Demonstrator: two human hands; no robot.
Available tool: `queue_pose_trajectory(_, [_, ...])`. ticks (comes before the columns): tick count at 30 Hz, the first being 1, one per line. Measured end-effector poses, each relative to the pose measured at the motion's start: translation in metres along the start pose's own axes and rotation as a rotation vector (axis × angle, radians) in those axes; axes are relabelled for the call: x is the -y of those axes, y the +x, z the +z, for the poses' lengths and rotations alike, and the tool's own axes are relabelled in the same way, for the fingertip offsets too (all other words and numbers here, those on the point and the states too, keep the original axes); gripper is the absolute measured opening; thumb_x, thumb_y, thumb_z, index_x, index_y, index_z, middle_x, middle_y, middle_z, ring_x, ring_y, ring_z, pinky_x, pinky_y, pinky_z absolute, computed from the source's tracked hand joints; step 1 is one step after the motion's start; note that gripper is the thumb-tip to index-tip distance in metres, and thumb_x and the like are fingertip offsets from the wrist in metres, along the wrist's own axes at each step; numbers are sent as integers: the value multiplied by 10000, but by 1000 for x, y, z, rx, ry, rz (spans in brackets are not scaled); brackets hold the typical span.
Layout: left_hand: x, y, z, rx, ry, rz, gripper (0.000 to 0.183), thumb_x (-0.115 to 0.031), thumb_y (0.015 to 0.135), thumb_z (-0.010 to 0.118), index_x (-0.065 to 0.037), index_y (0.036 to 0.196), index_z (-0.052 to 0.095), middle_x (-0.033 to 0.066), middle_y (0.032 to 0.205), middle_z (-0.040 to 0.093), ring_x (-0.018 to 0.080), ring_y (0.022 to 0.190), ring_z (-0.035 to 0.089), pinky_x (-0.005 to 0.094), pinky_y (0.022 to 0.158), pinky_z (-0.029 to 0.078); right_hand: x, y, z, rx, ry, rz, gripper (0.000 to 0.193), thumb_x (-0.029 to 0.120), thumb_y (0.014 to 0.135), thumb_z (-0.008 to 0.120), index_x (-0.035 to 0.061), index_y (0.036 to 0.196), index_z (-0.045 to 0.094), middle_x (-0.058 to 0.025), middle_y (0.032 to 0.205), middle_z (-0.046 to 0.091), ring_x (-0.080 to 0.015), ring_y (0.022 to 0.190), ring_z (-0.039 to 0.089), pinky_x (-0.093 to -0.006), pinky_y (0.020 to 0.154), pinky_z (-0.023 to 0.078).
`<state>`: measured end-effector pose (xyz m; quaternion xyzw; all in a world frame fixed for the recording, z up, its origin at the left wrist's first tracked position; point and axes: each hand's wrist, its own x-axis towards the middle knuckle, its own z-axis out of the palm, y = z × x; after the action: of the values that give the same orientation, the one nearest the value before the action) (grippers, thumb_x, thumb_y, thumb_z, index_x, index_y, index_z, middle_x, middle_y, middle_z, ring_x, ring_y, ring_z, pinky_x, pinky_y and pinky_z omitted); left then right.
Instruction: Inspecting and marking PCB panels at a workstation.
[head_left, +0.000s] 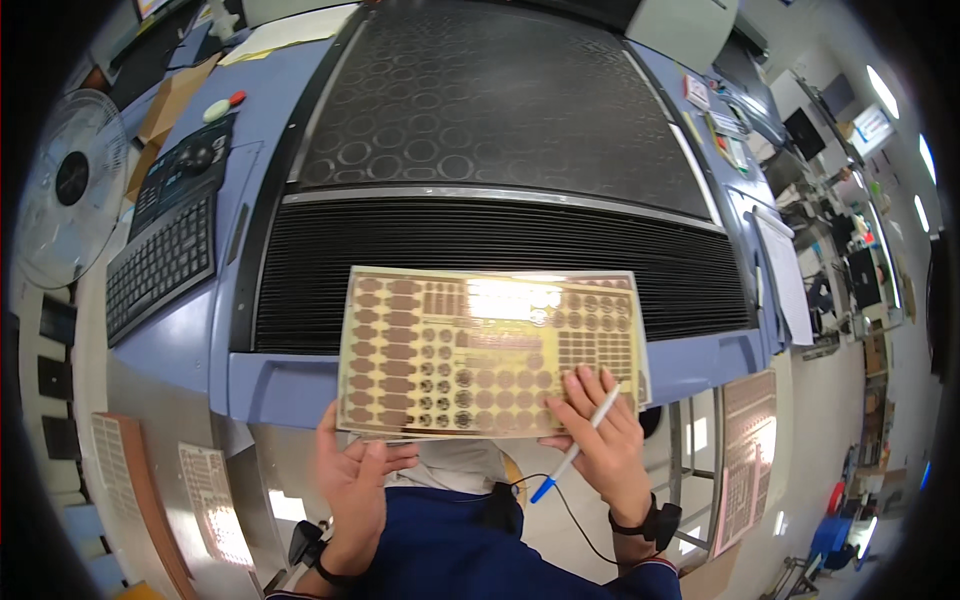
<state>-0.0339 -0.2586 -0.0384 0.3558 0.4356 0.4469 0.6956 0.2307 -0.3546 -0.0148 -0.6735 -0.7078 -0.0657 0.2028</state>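
Observation:
A small stack of patterned circuit panels [508,395], yellow with copper-coloured shapes, lies tilted before me at the front of a machine. My left hand [352,490] supports the stack at its lower left corner, one digit up along the side edge and the others by the bottom edge. On the lower right part of the top panel rest the fingers of my right hand [605,445]. That hand also holds a white pen [573,456] with a blue end, which slants down to the left. Bright glare hides part of the panel's upper middle.
Behind the panels are the machine's black ribbed strip [500,240] and dark bed [500,110]. A keyboard [165,265] and fan [72,185] stand at left, a notepad [783,270] at right. More panels lean low on the left [215,505] and right [745,450]. A black cable [572,518] hangs near my right wrist.

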Motion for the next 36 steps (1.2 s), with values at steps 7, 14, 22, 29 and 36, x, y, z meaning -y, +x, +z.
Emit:
queue_pose_trajectory(7, [13, 6, -7, 79, 40, 47, 618, -35, 1014, 505, 22, 1510, 140, 248, 1157, 654, 308, 879, 735, 371, 733, 636, -8, -4, 6, -81, -25, -81, 456, 321, 762, 805, 88, 1143, 715, -147, 1226, 692, -360, 1228, 614, -534, 1052, 488])
queue_pose_trajectory(14, [21, 9, -18, 105, 30, 75, 692, -33, 998, 549, 1, 1546, 127, 207, 1099, 672, 300, 897, 725, 383, 764, 616, -19, 21, -29, -308, -112, -134, 170, 104, 933, 678, 52, 1091, 712, -182, 1124, 721, -360, 1070, 700, -484, 902, 591])
queue_pose_trajectory(22, [35, -17, -27, 71, 63, 124, 667, -60, 998, 553, 22, 1518, 144, 223, 1010, 690, 280, 820, 727, 349, 731, 594, -46, 171, -60, -733, 1161, 387, 243, 165, 1045, 532, -45, 1126, 621, -71, 1029, 675, -154, 892, 647, -299, 781, 523])
queue_pose_trajectory(29, [24, -8, -40, -61, 31, 264, 618, -63, 976, 550, 34, 1494, 227, 188, 924, 697, 261, 725, 713, 331, 670, 572, -45, 262, 33, -180, 1604, 655, 333, 178, 1022, 572, -89, 1219, 536, -206, 1183, 653, -262, 1041, 691, -399, 902, 593])
queue_pose_trajectory(36, [-38, 33, -113, -395, 291, 806, 468, -172, 992, 571, 36, 1392, 448, 94, 844, 662, 156, 705, 626, 279, 631, 498, -13, 272, 39, 125, 626, 34, 345, 300, 1010, 566, 21, 1190, 659, -204, 930, 727, -390, 981, 677, -480, 867, 519])
